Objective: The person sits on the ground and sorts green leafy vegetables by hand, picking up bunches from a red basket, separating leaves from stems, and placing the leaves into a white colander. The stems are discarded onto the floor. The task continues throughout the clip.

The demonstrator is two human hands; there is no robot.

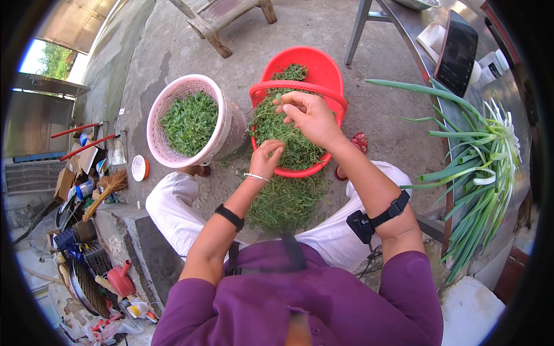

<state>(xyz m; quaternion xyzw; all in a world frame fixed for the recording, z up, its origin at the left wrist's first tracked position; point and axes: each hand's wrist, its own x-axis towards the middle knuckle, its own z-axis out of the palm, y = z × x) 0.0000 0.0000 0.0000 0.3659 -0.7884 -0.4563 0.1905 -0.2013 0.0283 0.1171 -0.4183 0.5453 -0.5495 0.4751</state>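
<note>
In front of me stands a red plastic basket (302, 58) with a hoop handle, heaped with leafy green stems (300, 151). Over its middle, my right hand (311, 118) pinches a small green sprig (279, 102) between thumb and fingers. My left hand (268, 158) hovers lower, at the basket's near left side, its fingers drawn together; what they hold, if anything, is hidden. A pink perforated basket (154, 138) to the left contains loose green leaves (189, 124). More thin stems (285, 202) lie in a pile on the ground between my legs.
A metal table (412, 34) at the right bears a bundle of green onions (490, 144) overhanging its edge, and a dark tablet (457, 52). A wooden stool (222, 20) stands far ahead. Leftward are a straw broom (109, 187), a red scoop (121, 281) and assorted clutter beside a concrete ledge (124, 230).
</note>
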